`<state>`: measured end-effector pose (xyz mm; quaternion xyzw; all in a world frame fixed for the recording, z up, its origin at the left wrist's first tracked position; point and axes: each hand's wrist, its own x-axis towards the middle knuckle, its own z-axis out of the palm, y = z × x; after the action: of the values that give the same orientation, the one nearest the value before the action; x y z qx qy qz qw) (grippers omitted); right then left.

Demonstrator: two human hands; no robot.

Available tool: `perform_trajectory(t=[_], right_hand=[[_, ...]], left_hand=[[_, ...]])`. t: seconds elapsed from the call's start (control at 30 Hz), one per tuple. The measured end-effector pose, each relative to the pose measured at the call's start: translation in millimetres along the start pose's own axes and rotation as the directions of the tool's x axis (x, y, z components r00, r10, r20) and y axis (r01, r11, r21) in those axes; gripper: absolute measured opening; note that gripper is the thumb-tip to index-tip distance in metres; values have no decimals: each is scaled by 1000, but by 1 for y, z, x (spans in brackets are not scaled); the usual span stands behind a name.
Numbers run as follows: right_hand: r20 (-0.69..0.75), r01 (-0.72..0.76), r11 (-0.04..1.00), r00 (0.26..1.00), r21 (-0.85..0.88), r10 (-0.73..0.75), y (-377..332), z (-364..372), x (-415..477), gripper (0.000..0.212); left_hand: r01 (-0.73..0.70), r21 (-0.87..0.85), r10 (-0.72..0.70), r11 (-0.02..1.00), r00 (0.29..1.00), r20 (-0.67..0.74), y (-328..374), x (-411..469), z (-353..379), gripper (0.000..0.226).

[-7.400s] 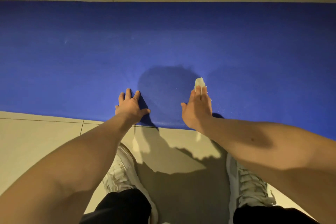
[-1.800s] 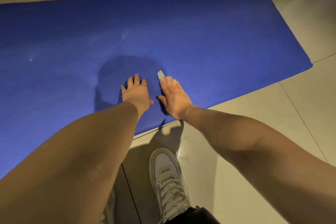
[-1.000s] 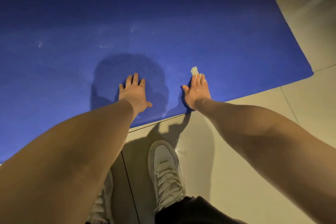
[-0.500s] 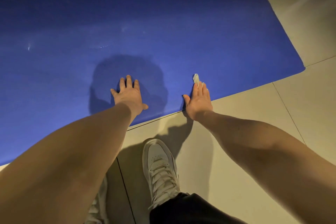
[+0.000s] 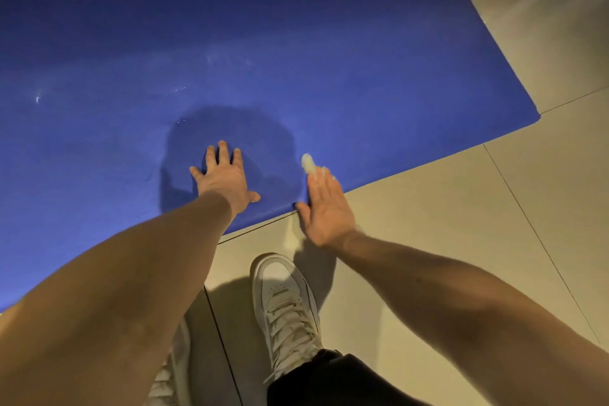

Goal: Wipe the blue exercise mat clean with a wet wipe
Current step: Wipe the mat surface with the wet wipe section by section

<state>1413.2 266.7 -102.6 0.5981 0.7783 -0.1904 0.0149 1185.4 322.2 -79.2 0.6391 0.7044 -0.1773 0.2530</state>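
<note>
Right hand (image 5: pixel 326 208) fingers (image 5: pixel 319 179) straight, pressing small crumpled white wet wipe (image 5: pixel 307 162) onto matte blue exercise mat (image 5: pixel 362 59) near front edge. Left hand (image 5: pixel 224 176) splayed flat on mat. Glossy beige floor tiles (image 5: pixel 461 208) around. Right hand now nearer left than before.

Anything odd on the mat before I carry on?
Only small marks on the blue exercise mat: a white fleck at far left, pale specks and a faint smear beyond the left hand. It lies flat, with no visible damage.
</note>
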Motion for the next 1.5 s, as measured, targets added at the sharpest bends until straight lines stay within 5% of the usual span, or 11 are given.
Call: perform_trajectory(t=[0.2,0.47,0.57,0.67,0.83,0.93,1.07,1.2,1.33,1.4,1.5], right_hand=[[73,-458,887,884,-58,462,-10,0,32,82],[36,-377,926,925,-23,378,-34,18,4,89],[-15,-570,814,820,-111,572,12,-1,28,85],[112,-714,698,691,-46,714,34,-22,42,86],[69,-560,828,826,-10,560,-22,8,30,86],[25,-257,966,966,-19,257,-72,21,4,82],[115,7,999,993,33,-10,-55,10,0,75],[-31,-163,985,986,56,165,-4,0,29,73],[43,-389,921,921,19,388,-15,-5,48,69],[44,-300,951,954,74,297,-44,3,41,68],[113,-99,991,988,-90,109,-63,21,26,64]], left_hand=[[-13,-11,13,1000,1000,-2,-2,-1,-1,111],[-21,37,22,999,1000,-12,-3,-2,-2,112],[-23,36,23,999,1000,-14,-2,-2,-2,111],[-24,44,25,999,1000,-6,-2,-3,-3,111],[-25,52,25,998,1000,-2,0,-3,-5,111],[-25,59,24,998,1000,6,-1,-4,-6,112],[-32,74,32,997,999,-3,-3,-3,-7,113],[-62,56,62,997,998,-2,-7,-4,-6,111],[-84,40,84,996,996,-8,-10,-5,-6,107],[-97,46,97,994,995,-4,-13,-6,-7,102],[-126,7,126,992,992,-7,-20,-9,-9,88]])
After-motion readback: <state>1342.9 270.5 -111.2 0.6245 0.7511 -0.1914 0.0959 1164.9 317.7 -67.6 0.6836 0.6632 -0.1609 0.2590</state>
